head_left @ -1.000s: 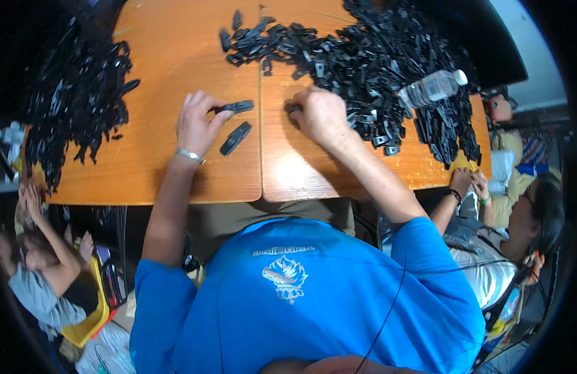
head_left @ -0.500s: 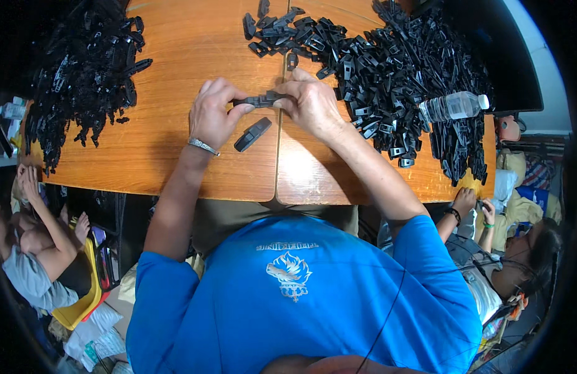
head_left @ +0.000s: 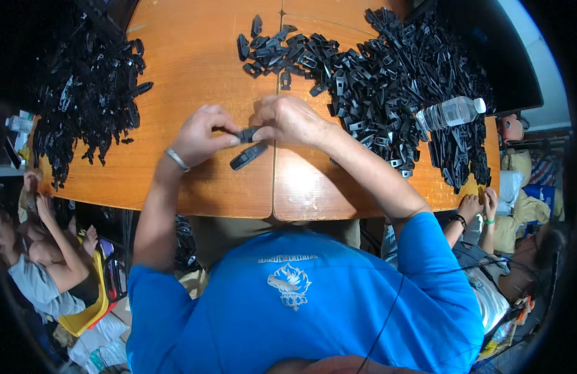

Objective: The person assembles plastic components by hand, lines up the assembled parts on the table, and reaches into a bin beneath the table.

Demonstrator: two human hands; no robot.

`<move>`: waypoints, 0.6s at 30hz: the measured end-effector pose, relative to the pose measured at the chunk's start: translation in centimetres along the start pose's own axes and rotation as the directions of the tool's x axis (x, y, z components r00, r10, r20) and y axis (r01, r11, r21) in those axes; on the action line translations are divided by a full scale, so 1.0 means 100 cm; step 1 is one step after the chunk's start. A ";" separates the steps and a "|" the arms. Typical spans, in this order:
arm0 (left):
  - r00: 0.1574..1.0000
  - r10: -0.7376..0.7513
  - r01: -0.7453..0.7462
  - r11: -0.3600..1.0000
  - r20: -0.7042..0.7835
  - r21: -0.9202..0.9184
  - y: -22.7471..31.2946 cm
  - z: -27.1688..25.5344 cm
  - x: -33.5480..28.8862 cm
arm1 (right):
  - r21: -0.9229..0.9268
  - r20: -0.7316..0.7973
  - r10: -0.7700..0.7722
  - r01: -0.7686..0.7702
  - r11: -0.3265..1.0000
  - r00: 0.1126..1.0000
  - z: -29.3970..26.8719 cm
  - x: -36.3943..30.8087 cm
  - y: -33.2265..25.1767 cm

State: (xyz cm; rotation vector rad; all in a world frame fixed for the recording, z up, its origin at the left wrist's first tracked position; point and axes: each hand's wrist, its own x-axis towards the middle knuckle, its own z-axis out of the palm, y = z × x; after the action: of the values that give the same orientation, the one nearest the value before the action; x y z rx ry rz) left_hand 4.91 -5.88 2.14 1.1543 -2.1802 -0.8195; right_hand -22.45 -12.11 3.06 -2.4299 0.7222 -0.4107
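My left hand (head_left: pixel 202 133) pinches one end of a small black plastic part (head_left: pixel 245 134) between thumb and fingers. At its other end, my right hand (head_left: pixel 293 121) grips the same part, its fingers curled over and covering much of it. A second black plastic part (head_left: pixel 248 156), longish with a raised section, lies on the wooden table (head_left: pixel 195 62) just below the held one. Beyond my right hand, a lone small black part (head_left: pixel 286 80) rests near the table seam.
A large heap of black parts (head_left: pixel 363 81) spreads over the right side, with a clear plastic bottle (head_left: pixel 453 113) lying on it. Another dark heap (head_left: pixel 92 93) covers the left. Other people's hands show at the left (head_left: pixel 44 206) and right (head_left: pixel 469 207) table edges.
Both hands have come nearer to me and closer together, still holding a black part. The whole view has shifted slightly, with the table lower in the picture.
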 end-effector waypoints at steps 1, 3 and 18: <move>1.000 0.005 -0.005 1.000 0.001 0.011 -0.003 -0.008 0.003 | -0.002 -0.011 -0.006 0.005 1.000 1.000 -0.002 0.006 0.003; 0.981 -0.191 0.186 0.977 -0.039 -0.100 -0.008 -0.021 0.018 | -0.080 -0.300 0.014 -0.040 0.996 0.954 -0.009 0.023 0.005; 0.783 -0.376 0.513 0.840 -0.496 0.174 -0.054 0.004 0.169 | -0.464 -0.334 0.297 -0.431 0.774 0.894 -0.029 0.016 0.041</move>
State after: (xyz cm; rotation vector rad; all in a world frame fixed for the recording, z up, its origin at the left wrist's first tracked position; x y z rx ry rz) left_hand -0.81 -22.61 0.89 1.8646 -1.6925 -0.3388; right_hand -24.05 -17.13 3.17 -2.6611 1.5752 -0.3887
